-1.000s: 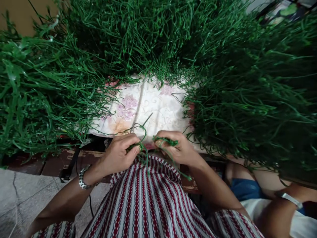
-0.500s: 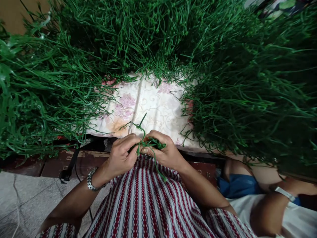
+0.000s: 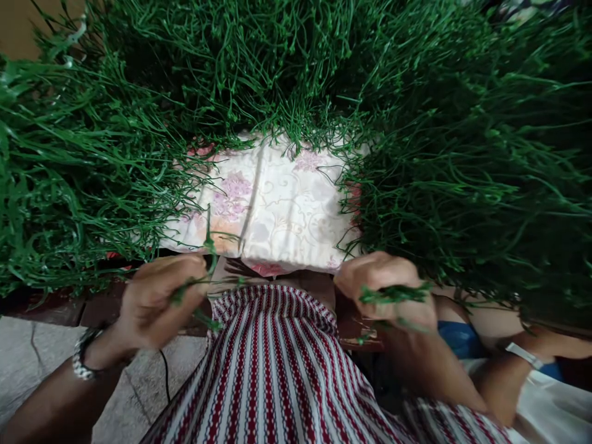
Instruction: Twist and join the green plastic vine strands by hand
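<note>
My left hand (image 3: pixel 161 299) is closed on a few thin green stems (image 3: pixel 210 246), which stick out past its fingers; motion blurs it a little. Apart from it, on the right, my right hand (image 3: pixel 388 293) is closed round a small bunch of green stems (image 3: pixel 395 294). Both hands are low, at the near edge of a white flowered cloth (image 3: pixel 287 209). Heaps of long green stems surround this cloth at the left (image 3: pixel 83 166), at the back (image 3: pixel 240 55) and at the right (image 3: pixel 476 172).
A brown wooden edge (image 3: pixel 102 305) runs under the cloth, with a pale tiled floor (image 3: pixel 41 345) below it at the left. At the lower right another person's forearm (image 3: pixel 509 376) with a white band rests near blue and white clothing.
My hands, which were together at the middle, have moved wide apart, left and right. Green stems are now split between them, some in each hand.
</note>
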Tool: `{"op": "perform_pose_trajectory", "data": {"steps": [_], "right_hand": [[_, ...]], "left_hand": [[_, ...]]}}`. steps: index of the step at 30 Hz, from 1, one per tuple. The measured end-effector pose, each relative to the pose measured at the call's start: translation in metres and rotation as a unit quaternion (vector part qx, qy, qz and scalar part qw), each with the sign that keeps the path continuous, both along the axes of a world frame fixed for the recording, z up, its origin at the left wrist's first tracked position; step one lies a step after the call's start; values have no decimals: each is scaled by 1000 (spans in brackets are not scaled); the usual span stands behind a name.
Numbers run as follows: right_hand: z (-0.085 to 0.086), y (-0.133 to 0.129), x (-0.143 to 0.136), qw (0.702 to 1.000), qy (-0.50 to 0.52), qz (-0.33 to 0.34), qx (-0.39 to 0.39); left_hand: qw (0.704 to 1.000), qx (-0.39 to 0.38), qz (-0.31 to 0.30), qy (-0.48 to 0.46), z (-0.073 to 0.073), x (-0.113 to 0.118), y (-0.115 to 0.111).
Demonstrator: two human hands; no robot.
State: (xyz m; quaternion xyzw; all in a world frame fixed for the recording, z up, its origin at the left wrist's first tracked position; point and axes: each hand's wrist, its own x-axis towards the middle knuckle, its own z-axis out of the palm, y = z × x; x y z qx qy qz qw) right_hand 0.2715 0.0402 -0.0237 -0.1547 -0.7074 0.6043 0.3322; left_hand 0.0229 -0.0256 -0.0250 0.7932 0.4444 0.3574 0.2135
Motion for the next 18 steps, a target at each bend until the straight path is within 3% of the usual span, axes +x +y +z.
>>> {"op": "perform_pose_trajectory", "data": {"steps": [3, 7, 12, 15, 18], "right_hand": [[7, 8, 1, 994, -91, -59, 18], [-5, 7, -18, 977, -140, -129, -97], [-25, -4, -34, 960, -97, -141, -220], [-28, -7, -37, 954, -105, -118, -255], [-28, -9, -36, 951, -130, -99, -262]], "left_hand": [[992, 55, -44, 104, -9, 11, 11], [983, 46, 76, 162, -23, 33, 24], [961, 78, 132, 232, -36, 52, 24], [964, 76, 137, 216, -37, 57, 23], [988, -22, 111, 103, -33, 53, 24]]}}
